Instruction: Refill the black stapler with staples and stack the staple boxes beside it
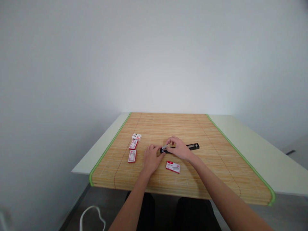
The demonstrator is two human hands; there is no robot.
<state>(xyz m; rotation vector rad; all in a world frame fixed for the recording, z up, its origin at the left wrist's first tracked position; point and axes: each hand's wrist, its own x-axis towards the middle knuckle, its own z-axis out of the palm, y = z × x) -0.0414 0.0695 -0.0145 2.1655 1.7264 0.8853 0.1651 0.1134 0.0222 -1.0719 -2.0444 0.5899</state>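
A black stapler (193, 146) lies opened out flat on the bamboo mat, reaching from left to right in front of me. My left hand (151, 158) grips its left end, thumb on the near side and fingers on the far side. Over the stapler is my right hand (180, 148), its fingertips pinched by a small silver strip of staples (165, 146) at that same end. Part of the stapler's middle is hidden behind the right hand. Nearer to me, between my forearms, rests a red-and-white staple box (173, 166).
Left of my hands, two red-and-white boxes, the nearer one (132, 156) and the farther one (133, 144), lie in a column with a white box (136, 137) behind them. The green-edged bamboo mat (173, 125) covers the middle of a white table (255, 147) against a wall.
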